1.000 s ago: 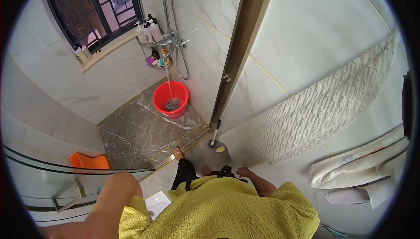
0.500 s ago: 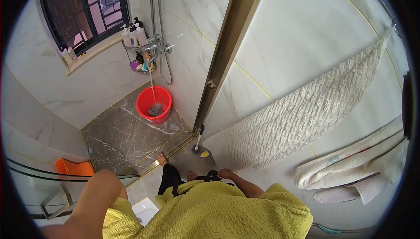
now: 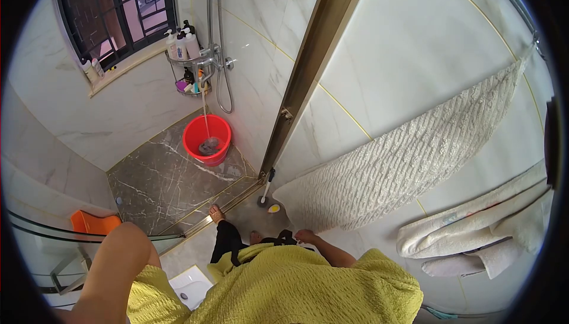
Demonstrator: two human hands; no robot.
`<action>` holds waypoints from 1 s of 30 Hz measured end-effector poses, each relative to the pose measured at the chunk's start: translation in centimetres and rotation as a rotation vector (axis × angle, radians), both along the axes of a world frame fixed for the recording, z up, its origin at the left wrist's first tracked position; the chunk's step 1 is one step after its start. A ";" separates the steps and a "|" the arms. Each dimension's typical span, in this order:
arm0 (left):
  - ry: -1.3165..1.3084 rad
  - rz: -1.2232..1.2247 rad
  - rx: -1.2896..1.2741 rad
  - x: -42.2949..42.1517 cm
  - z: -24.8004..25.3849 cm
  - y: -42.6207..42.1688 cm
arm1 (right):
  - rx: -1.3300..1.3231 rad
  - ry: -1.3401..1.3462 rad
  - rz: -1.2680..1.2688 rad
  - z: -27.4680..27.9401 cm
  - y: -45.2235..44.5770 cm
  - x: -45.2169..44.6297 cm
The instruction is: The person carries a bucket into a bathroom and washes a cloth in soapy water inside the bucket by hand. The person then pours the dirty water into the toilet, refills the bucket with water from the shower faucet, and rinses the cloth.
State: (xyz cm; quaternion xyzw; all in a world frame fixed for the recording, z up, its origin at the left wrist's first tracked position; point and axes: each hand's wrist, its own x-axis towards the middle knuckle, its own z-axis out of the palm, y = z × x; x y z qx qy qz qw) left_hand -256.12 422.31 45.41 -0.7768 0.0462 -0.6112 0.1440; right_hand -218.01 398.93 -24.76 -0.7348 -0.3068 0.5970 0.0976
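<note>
My right hand [image 3: 306,236] is low in front of my body with its fingers curled in. It is beside the black cloth [image 3: 285,238] at my waist and near the lower end of a hanging textured towel [image 3: 403,152]; what it holds, if anything, is hidden. My left arm [image 3: 121,259] is bent with the elbow raised, and its hand lies outside the view. In the shower area, water runs from the tap into a red bucket [image 3: 191,149]. Greyish cloth [image 3: 209,146] lies in the water there.
A metal door frame [image 3: 296,87] and floor track border the shower; my foot [image 3: 217,212] is at the track. A long-handled brush [image 3: 267,187] leans by the wall. Bottles [image 3: 188,46] fill a corner rack. An orange stool [image 3: 95,224] stands behind curved glass. White towels [image 3: 468,223] hang right.
The view has shifted slightly. My left elbow has moved a little to the left. Water keeps running into the bucket, and my right hand stays in about the same place.
</note>
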 end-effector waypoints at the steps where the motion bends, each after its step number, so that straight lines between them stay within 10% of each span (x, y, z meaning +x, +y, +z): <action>1: -0.002 0.004 0.006 -0.1 -0.2 -0.1 | -0.009 0.002 0.013 -0.2 -0.1 -0.2; 8: -0.015 0.004 0.037 0.0 -0.5 0.4 | 0.266 -0.186 0.387 -3.3 -1.2 0.0; 20: -0.052 -0.021 0.069 0.8 -1.0 1.4 | 0.284 -0.188 0.411 -3.2 0.0 0.9; 26: -0.089 -0.026 0.051 1.2 -0.6 1.2 | 0.035 0.025 0.014 -0.4 1.1 -1.2; 30: -0.210 -0.064 -0.011 2.1 -1.1 1.4 | 0.273 -0.111 0.346 -4.8 0.1 -0.1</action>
